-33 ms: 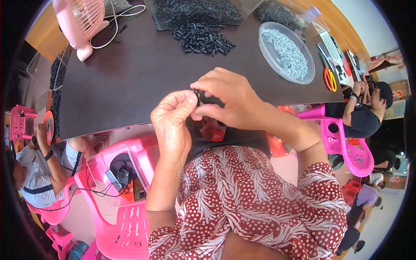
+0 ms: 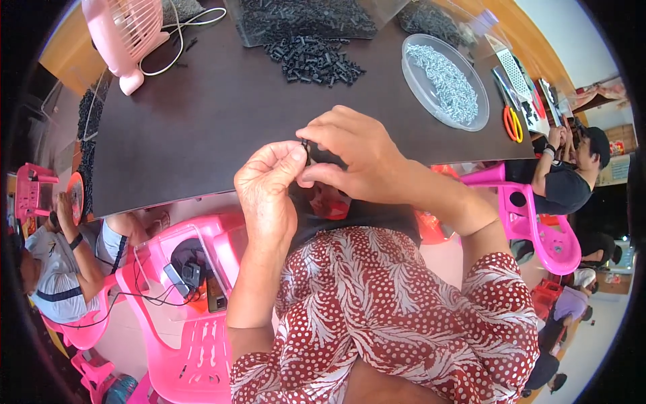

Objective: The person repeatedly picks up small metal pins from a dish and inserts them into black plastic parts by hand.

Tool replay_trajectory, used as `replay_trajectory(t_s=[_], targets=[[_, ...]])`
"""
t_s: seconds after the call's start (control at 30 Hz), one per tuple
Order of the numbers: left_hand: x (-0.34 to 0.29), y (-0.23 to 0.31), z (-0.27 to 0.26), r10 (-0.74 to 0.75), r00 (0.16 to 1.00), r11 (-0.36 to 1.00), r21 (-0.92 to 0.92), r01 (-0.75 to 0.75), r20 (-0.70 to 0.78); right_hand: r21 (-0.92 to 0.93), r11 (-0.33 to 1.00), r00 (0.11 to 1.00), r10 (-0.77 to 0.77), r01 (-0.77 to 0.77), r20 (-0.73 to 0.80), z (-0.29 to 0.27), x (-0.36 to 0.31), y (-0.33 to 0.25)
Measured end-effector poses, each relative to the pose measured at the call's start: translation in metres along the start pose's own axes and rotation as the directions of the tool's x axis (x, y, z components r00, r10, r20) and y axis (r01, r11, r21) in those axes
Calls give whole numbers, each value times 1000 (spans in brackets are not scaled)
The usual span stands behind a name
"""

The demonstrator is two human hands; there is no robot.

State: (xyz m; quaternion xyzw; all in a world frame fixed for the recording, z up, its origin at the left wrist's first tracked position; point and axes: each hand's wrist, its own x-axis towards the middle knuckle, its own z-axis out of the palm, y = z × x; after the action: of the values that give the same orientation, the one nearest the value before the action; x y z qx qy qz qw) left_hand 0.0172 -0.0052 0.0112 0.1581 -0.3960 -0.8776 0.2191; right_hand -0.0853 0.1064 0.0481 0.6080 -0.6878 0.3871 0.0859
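Note:
A small black plastic part (image 2: 307, 149) is pinched between my two hands, just in front of the dark table's near edge. My left hand (image 2: 268, 176) grips it between thumb and fingers. The fingers of my right hand (image 2: 356, 151) close on its other side, thumb below and forefinger on top. Most of the part is hidden by my fingertips. Farther off on the table lies a loose pile of similar black parts (image 2: 316, 62). To the right stands a round clear tub (image 2: 412, 86) filled with small silvery metal pieces (image 2: 447, 84).
A pink fan (image 2: 124, 40) with a white cable stands at the far left of the dark table (image 2: 175, 141). Bagged black parts (image 2: 306, 19) lie at the back. Scissors with orange-yellow handles (image 2: 513, 124) rest at the right. A pink chair (image 2: 188, 350) is at my left; people sit on both sides.

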Motion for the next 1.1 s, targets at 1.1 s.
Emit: replay_trajectory(t_s=[1.1], targets=[[-2,4,-4,-86,996,992,99,83,31,14,1000,997,-26,27,-66,13,-16,5]])
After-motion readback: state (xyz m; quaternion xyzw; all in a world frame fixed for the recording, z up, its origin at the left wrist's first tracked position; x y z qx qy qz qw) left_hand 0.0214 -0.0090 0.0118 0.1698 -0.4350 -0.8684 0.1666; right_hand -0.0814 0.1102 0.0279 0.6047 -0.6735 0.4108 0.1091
